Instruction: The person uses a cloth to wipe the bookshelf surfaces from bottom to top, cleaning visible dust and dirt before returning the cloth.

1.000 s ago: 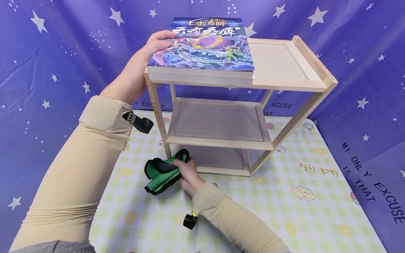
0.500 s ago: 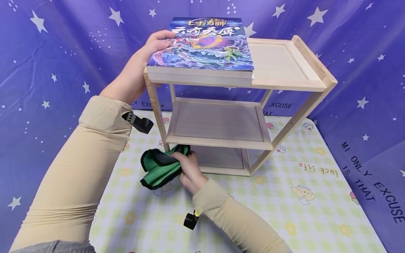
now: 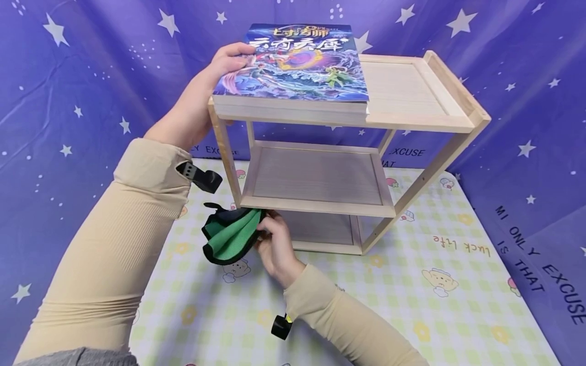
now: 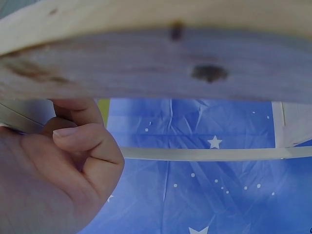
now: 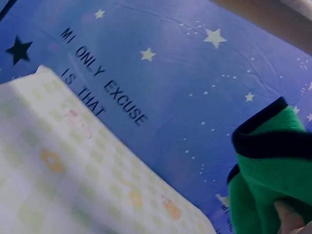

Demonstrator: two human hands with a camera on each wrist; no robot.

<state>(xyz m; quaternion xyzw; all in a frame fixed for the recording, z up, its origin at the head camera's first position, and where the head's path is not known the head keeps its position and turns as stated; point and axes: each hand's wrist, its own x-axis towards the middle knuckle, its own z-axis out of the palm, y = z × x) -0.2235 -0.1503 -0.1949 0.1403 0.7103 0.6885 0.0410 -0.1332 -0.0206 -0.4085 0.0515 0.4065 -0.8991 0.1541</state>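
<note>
A light wooden three-tier shelf [image 3: 316, 207] stands on the table, and a thick book [image 3: 293, 71] with a blue illustrated cover lies on the left part of its top. My left hand [image 3: 201, 91] grips the shelf's upper left end, two fingers against the book's left edge; in the left wrist view, curled fingers [image 4: 92, 146] show below a wooden board. Low at the shelf's front left leg, my right hand [image 3: 276, 244] holds a folded green cloth [image 3: 233, 236] with black edging. Part of the cloth goes behind the hand and under the middle tier's edge.
A pale green checked tablecloth [image 3: 412, 305] covers the table. Blue star-patterned fabric [image 3: 517, 101] hangs behind and at both sides. Black straps hang from both wrists. The middle tier [image 3: 320, 173] sits above the right hand.
My right hand and the green cloth have moved slightly up towards the shelf's left leg, and the cloth's folds have changed shape. My left hand and the book stay in place.
</note>
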